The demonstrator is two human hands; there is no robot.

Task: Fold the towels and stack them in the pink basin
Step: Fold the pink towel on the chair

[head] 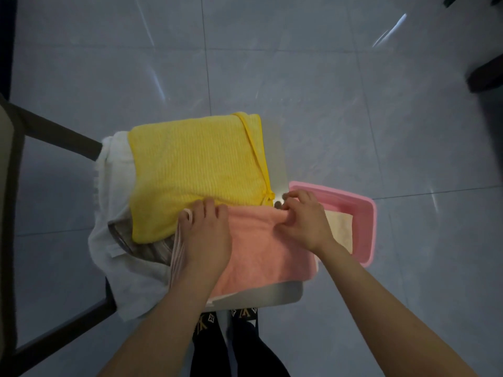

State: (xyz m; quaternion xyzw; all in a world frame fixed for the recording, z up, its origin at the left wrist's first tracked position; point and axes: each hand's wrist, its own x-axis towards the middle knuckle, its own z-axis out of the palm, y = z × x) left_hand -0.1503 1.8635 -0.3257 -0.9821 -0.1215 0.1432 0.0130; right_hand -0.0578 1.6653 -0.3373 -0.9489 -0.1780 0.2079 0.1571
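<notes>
A pink towel point(258, 254) lies spread on a small white table point(275, 295) in front of me. My left hand point(206, 235) presses flat on its left part, fingers at its far edge. My right hand point(302, 221) pinches the towel's far right edge. Behind it lies a yellow towel point(196, 172) with a yellow cord. A white towel point(114, 186) and a grey-brown cloth point(147, 246) lie under it at the left. The pink basin point(364, 213) stands at the table's right side, and a cream folded towel point(340, 227) lies inside it.
A dark chair frame point(54, 131) stands at the left, close to the table. Grey floor tiles point(353, 104) surround the table. Dark furniture legs point(484, 74) show at the upper right. My legs in black trousers point(231, 349) are below the table's near edge.
</notes>
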